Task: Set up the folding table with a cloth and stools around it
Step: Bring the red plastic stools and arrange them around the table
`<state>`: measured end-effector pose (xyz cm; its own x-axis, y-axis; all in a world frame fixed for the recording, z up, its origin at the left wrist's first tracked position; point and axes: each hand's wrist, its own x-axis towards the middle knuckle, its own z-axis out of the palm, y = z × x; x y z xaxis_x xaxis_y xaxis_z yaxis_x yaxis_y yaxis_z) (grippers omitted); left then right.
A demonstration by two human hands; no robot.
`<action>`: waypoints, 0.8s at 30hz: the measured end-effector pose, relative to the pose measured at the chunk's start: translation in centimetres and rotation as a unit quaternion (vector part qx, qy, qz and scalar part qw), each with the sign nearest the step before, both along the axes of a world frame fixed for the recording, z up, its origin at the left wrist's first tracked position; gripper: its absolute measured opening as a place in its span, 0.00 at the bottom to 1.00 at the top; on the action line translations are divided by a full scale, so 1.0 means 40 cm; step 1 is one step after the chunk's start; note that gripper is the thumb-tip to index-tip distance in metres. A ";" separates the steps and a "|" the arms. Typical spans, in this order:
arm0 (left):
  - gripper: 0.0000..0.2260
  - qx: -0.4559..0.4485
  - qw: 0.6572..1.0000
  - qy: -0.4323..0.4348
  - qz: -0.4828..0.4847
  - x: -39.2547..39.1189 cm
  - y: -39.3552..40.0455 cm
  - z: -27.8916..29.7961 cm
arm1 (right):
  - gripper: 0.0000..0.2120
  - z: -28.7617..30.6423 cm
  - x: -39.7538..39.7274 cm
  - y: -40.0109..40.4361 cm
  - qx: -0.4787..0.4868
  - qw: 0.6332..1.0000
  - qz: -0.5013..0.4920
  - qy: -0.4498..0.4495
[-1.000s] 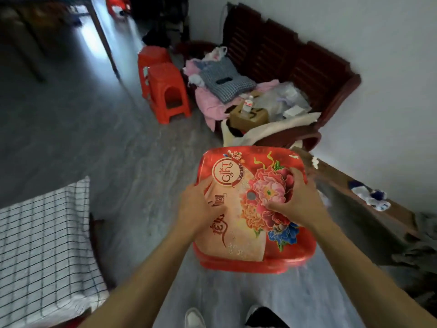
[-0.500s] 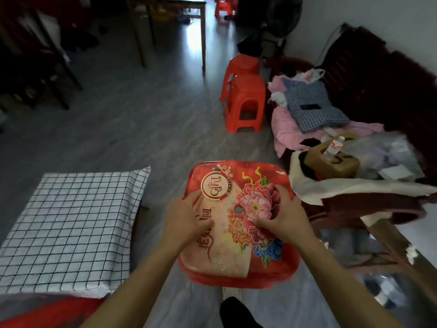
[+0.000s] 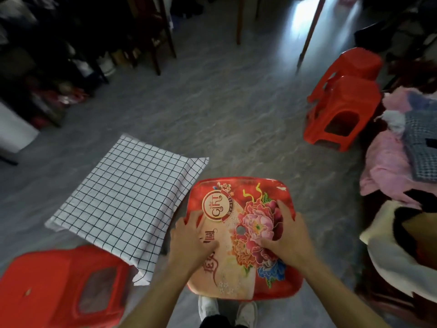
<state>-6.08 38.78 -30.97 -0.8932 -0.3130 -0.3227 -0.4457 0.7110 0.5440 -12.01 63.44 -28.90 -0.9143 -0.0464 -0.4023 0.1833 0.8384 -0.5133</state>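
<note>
A red plastic stool (image 3: 238, 195) with a flower-printed seat is right in front of me, above my white shoes (image 3: 247, 312). My left hand (image 3: 191, 240) lies spread on the seat's left side. On the flower print at the right rests my right hand (image 3: 286, 237), fingers spread flat. The low folding table, covered by a white black-checked cloth (image 3: 123, 204), stands just left of this stool. Another red stool (image 3: 59, 287) sits at the table's near corner, lower left.
Two more red stools (image 3: 343, 107) stand at the right, one behind the other. A wooden bench piled with pink and checked clothes (image 3: 397, 162) runs along the right edge. Legs of a wooden table (image 3: 309, 31) rise at the back, with dark clutter along the left wall.
My view has swung left with the stool in front of me. The bench slid to the right edge, the cloth-covered table came in beside the stool, and a second red stool appeared lower left.
</note>
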 end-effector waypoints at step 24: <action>0.32 0.033 0.991 -0.055 0.114 -0.100 -0.263 -0.740 | 0.51 -0.720 -0.199 -0.318 0.002 0.997 0.065 -0.027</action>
<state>-10.08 28.26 -60.56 -0.7597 -0.4779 -0.4411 -0.6503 0.5489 0.5252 -19.99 50.70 -57.71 -0.8773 -0.1618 -0.4518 0.0998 0.8594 -0.5015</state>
